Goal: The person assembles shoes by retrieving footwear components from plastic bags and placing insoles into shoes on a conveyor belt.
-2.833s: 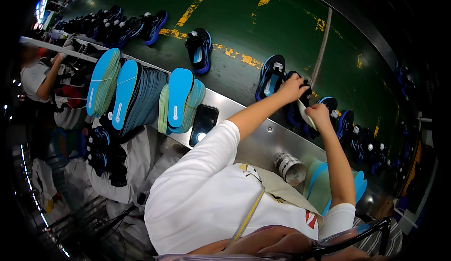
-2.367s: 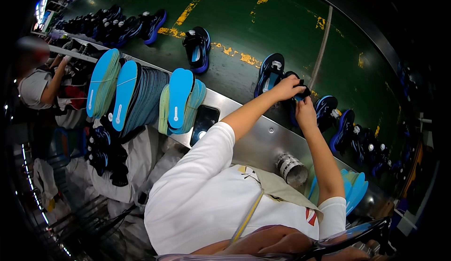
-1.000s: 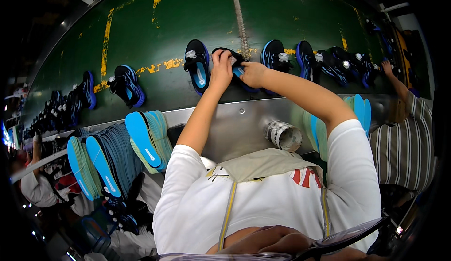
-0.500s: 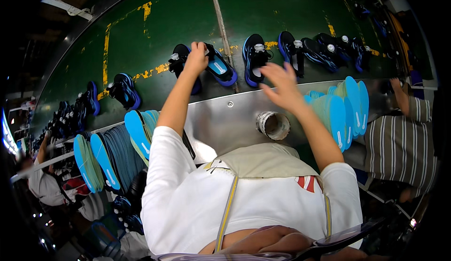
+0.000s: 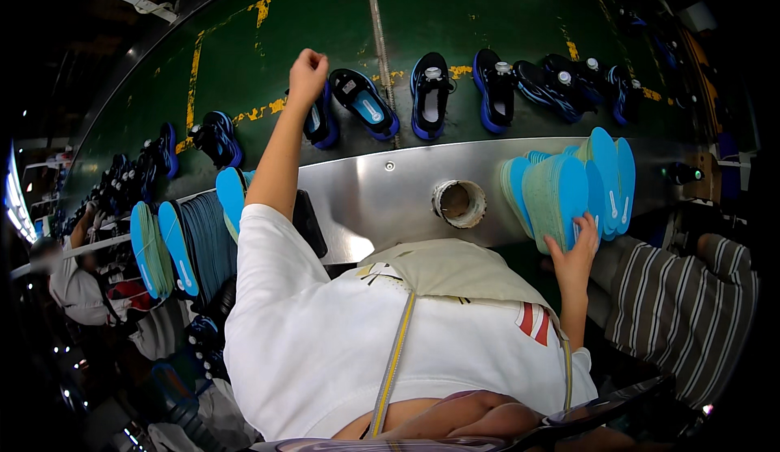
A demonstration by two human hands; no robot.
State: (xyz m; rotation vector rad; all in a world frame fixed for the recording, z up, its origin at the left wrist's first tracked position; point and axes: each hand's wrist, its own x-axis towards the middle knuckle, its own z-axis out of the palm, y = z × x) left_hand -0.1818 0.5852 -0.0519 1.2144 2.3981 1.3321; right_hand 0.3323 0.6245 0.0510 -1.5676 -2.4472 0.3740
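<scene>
Shoe (image 5: 319,119) lengthwise across belt, under left hand (image 5: 307,68)

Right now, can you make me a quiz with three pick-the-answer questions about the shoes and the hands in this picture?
1. Where is the right hand?
A. on the stack of insoles
B. inside the round hole
C. on the striped sleeve

2. What colour is the belt under the shoes?
A. red
B. green
C. white

3. How is the left hand?
A. flat and open
B. waving in the air
C. closed, at a dark blue shoe

Answers: 1 A, its fingers rest on the upright blue-green insoles. 2 B, the belt is dark green with yellow marks. 3 C, the fingers are curled at the shoe.
</scene>
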